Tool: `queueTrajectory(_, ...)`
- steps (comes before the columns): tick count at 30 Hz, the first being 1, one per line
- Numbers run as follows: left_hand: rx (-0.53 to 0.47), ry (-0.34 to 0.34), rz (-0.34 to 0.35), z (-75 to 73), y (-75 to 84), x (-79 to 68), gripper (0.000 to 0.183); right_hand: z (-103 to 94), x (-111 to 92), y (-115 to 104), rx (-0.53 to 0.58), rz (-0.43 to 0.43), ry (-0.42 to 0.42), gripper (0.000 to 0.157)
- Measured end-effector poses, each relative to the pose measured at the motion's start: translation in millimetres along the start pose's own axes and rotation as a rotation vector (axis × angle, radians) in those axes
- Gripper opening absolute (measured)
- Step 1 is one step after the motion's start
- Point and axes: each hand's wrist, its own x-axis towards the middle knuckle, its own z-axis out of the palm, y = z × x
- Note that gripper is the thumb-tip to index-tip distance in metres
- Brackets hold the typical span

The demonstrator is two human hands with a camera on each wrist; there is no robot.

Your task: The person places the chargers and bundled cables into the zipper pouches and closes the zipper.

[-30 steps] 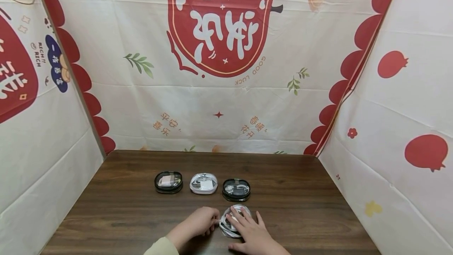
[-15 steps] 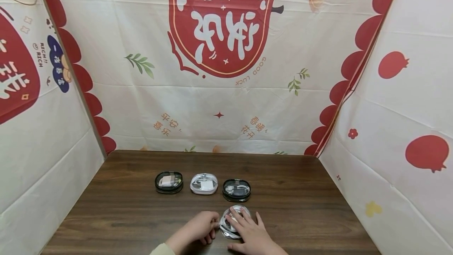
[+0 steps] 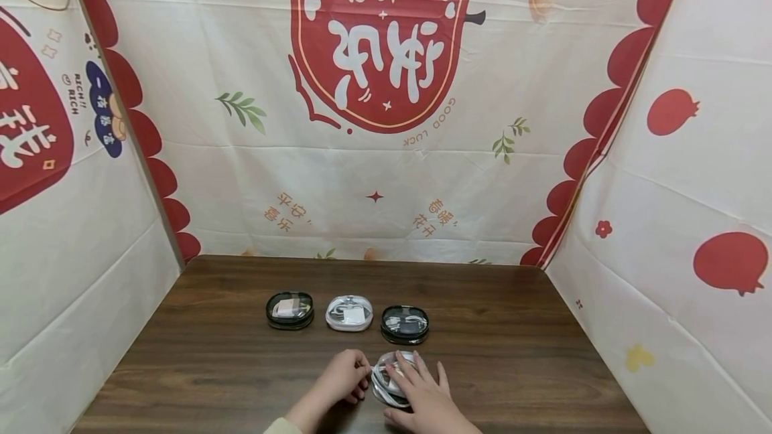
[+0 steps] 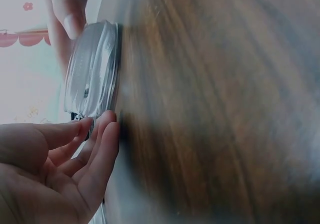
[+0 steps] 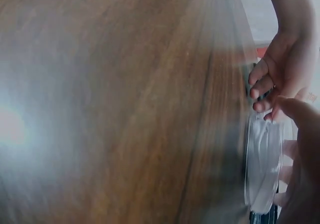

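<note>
A clear oval zip pouch [image 3: 386,390] with white trim lies on the table near the front, with something white and coiled showing inside. My right hand [image 3: 427,397] rests on top of it, fingers spread and straight, thumb off to the near side. On the pouch's left end my left hand [image 3: 344,377] pinches with thumb and fingers; a small dark part of the zip end shows there in the left wrist view, mostly covered by the fingertips [image 4: 86,124]. From the right wrist view the pouch [image 5: 263,164] appears side-on, low against the table, beneath the right fingers.
Behind the hands stand three similar pouches in a row: a black-trimmed one [image 3: 290,311], a white-trimmed one [image 3: 349,314] and another black-trimmed one [image 3: 405,325], each with cables or small items inside. Printed cloth walls [image 3: 374,173] surround the brown wooden table [image 3: 500,353].
The pouch has shifted slightly left under the right hand. My left hand dipped toward the front edge, then came back up, staying at the pouch's left end. The three pouches behind stay put.
</note>
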Motion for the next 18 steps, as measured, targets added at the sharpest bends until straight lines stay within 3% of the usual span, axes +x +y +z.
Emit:
queueTrajectory(3, 0.006, 0.022, 0.004, -4.4, -1.3, 3.3, 0.011, -4.1, 2.1, 1.9, 0.010, -0.057, 0.021, 0.066)
queueTrajectory(7, 0.013, 0.038, 0.003, -9.3, -3.4, 7.7, 0.011, -6.3, 8.3, 3.8, 0.063, -0.106, -0.016, 0.064)
queueTrajectory(11, 0.021, 0.048, -0.006, -11.2, -5.4, 9.1, 0.011, -6.9, 11.7, 2.5, 0.086, -0.109, -0.062, 0.066)
queueTrajectory(18, 0.101, 0.045, 0.008, -12.3, -2.6, 1.8, 0.014, -3.0, 13.3, 1.2, 0.033, -0.098, -0.101, 0.070)
